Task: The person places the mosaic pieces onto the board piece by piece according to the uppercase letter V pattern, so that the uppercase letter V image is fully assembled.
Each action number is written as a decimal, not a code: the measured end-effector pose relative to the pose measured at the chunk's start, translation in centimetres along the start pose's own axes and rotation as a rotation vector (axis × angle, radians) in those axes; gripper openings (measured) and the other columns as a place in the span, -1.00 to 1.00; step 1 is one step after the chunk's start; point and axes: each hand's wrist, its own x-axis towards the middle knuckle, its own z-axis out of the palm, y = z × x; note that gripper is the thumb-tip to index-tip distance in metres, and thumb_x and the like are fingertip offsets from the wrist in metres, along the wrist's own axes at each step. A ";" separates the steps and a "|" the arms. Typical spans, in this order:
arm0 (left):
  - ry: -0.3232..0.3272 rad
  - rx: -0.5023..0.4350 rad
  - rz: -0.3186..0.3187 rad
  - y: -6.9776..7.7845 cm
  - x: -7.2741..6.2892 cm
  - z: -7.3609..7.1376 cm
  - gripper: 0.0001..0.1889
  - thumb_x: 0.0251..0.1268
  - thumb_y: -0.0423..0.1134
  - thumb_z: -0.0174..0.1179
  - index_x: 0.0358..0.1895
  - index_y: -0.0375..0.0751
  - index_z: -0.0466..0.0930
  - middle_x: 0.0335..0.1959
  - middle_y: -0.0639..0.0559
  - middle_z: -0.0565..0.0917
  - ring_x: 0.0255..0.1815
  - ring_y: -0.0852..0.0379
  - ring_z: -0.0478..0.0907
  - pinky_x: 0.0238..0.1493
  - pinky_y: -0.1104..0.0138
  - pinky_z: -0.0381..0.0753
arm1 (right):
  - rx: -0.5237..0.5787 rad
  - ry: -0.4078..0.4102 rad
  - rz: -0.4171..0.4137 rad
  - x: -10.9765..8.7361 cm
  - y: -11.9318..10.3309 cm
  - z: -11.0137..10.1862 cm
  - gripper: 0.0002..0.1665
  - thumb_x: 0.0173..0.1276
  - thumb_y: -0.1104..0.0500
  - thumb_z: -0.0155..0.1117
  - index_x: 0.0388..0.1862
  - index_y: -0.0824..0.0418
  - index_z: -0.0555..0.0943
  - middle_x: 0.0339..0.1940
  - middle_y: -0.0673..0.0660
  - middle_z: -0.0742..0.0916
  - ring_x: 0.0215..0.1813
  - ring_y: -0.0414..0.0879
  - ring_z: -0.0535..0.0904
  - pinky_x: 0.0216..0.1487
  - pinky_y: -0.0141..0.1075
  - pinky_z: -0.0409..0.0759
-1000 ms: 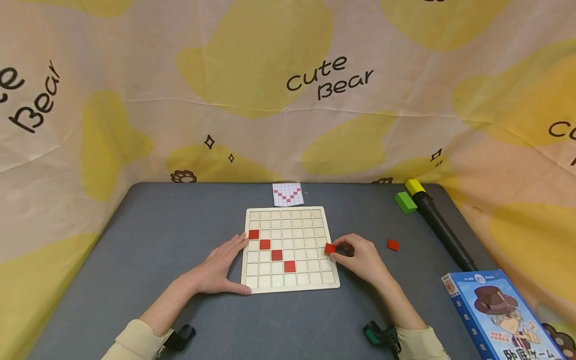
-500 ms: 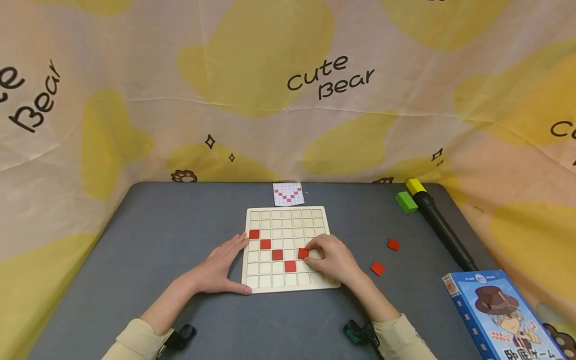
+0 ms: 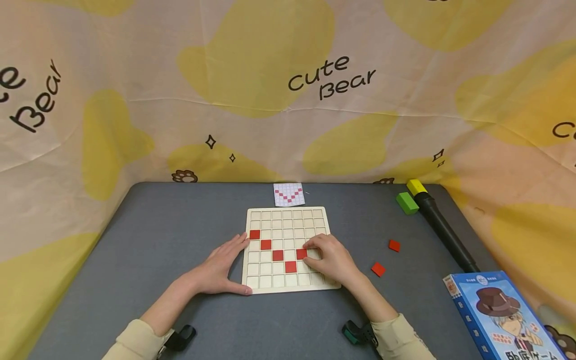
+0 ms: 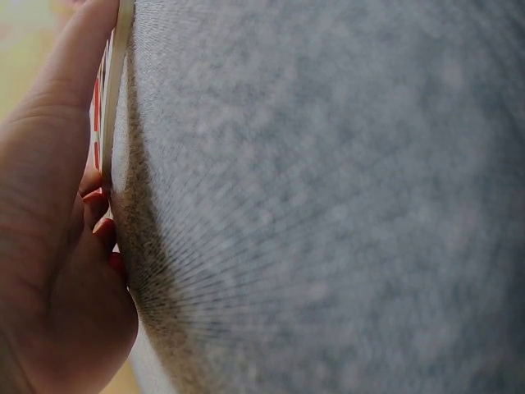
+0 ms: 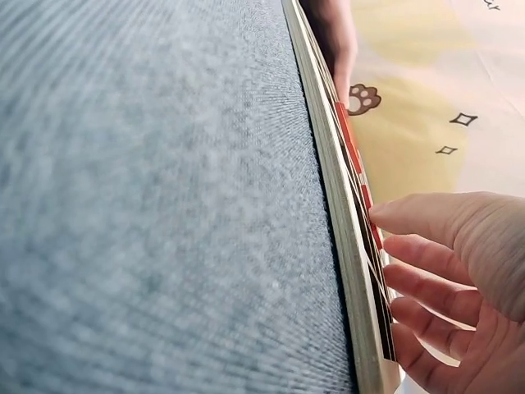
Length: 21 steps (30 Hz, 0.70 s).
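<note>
A cream gridded board (image 3: 263, 283) lies on the dark table, with several red square tiles on it. Four of them, such as the red tile (image 3: 278, 255), run diagonally down from the left edge. My right hand (image 3: 333, 257) pinches another red tile (image 3: 301, 254) between thumb and forefinger, over a cell up and right of the lowest one. In the right wrist view its thumb (image 5: 418, 217) is right at the red edge. My left hand (image 3: 220, 265) rests against the board's left side, fingers extended at the edge, thumb (image 4: 70, 61) at the near corner.
Two loose red tiles lie right of the board, the nearer tile (image 3: 378, 269) beside my right forearm. A patterned card (image 3: 289, 194) stands behind the board. At the right are a green block (image 3: 407, 203), a black stick (image 3: 443, 230) with a yellow end and a blue box (image 3: 504, 310).
My right hand has moved left from the board's right edge, bringing the red tile down into the grid. A loose tile once behind the forearm now shows. The left hand stays put.
</note>
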 end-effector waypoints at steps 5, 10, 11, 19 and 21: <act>0.000 0.000 -0.002 0.0 0.0 0.0 0.28 -0.18 0.43 0.39 0.54 -0.25 0.01 0.57 -0.15 -0.01 0.56 -0.17 -0.11 0.38 -0.20 0.00 | 0.050 0.008 -0.016 -0.2 0.3 -0.1 -0.74 0.13 0.14 0.50 -0.16 0.07 0.72 -0.12 -0.06 0.69 -0.05 -0.12 0.52 -0.03 -0.15 0.51; -0.001 0.002 0.003 0.0 0.0 0.0 0.28 -0.17 0.45 0.37 0.55 -0.25 0.00 0.57 -0.15 -0.01 0.56 -0.16 -0.11 0.38 -0.19 0.01 | 0.089 0.074 0.008 -0.6 0.9 -1.0 -0.72 0.18 0.17 0.48 -0.11 0.11 0.72 -0.15 -0.03 0.70 -0.20 -0.11 0.53 -0.18 -0.21 0.50; -0.003 0.001 0.004 0.0 0.0 0.1 0.28 -0.17 0.45 0.36 0.55 -0.25 0.00 0.57 -0.15 -0.01 0.56 -0.16 -0.11 0.38 -0.19 0.01 | 0.089 0.090 0.024 -0.8 1.1 -1.2 -0.74 0.19 0.18 0.47 -0.11 0.12 0.72 -0.19 -0.02 0.70 -0.25 -0.11 0.52 -0.23 -0.23 0.48; -0.007 -0.009 0.001 0.0 0.0 0.0 0.29 -0.17 0.46 0.36 0.55 -0.25 -0.01 0.57 -0.15 -0.02 0.56 -0.16 -0.12 0.38 -0.19 0.00 | 0.051 0.165 0.146 -3.1 3.7 -3.7 -0.80 0.18 0.22 0.49 -0.18 0.13 0.74 -0.28 0.03 0.70 -0.34 -0.13 0.52 -0.30 -0.26 0.49; -0.005 -0.010 0.001 0.0 -0.1 0.0 0.29 -0.17 0.46 0.36 0.55 -0.25 -0.01 0.57 -0.15 -0.02 0.56 -0.16 -0.12 0.37 -0.20 0.00 | 0.034 0.175 0.178 -4.0 4.4 -4.4 -0.79 0.17 0.21 0.49 -0.18 0.12 0.73 -0.27 0.02 0.70 -0.32 -0.12 0.52 -0.29 -0.23 0.50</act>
